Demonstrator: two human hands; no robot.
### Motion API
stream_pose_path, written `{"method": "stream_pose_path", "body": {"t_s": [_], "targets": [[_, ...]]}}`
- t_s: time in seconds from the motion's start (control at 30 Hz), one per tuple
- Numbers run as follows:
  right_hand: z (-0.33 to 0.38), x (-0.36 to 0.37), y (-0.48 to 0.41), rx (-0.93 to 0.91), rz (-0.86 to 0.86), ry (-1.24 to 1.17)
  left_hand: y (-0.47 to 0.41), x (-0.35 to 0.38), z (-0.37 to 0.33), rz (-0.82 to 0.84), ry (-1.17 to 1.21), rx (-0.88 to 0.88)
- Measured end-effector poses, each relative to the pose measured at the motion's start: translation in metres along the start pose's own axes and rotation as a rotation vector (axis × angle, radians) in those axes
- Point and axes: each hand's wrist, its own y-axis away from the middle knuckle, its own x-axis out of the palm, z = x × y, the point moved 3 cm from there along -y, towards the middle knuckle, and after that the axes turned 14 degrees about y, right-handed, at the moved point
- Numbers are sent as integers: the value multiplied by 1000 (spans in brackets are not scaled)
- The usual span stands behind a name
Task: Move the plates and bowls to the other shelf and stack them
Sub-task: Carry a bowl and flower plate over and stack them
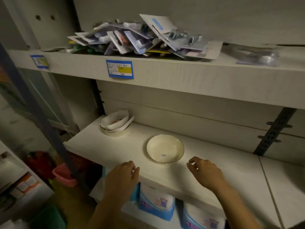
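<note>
A cream bowl (165,150) with a thin dark rim stands alone on the white middle shelf (102,146), a small mark inside it. At the shelf's back left is a small stack of bowls (115,128) with white paper tucked into the top one. My left hand (122,177) hovers at the shelf's front edge, left of the single bowl, fingers apart and empty. My right hand (206,172) hovers to the bowl's right, fingers curled loosely, holding nothing. Neither hand touches the bowl.
The upper shelf (165,75) overhangs closely and holds a heap of blister-packed goods (140,38); blue price tags (119,69) are on its edge. Blue-and-white packages (156,202) stand below. A dark upright post (41,116) and a pink basket (64,176) are at the left.
</note>
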Motion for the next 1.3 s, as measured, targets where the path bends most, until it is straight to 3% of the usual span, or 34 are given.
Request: {"method": "stream_pose_path", "body": {"t_s": [0.33,0.63,0.77,1.0,1.3], "targets": [[37,55,-73,365,157,-323,-92,-3,75,31,152,-61],[65,62,-83,545,54,-411,-155,-32,136,30,249,-130],[86,57,-75,567,-36,-453,-188,-50,176,-15,384,-257],[133,53,-60,650,-143,-576,-262,-36,249,187,261,-511],[161,48,-34,715,-208,-494,-306,-29,259,338,109,-411]]}}
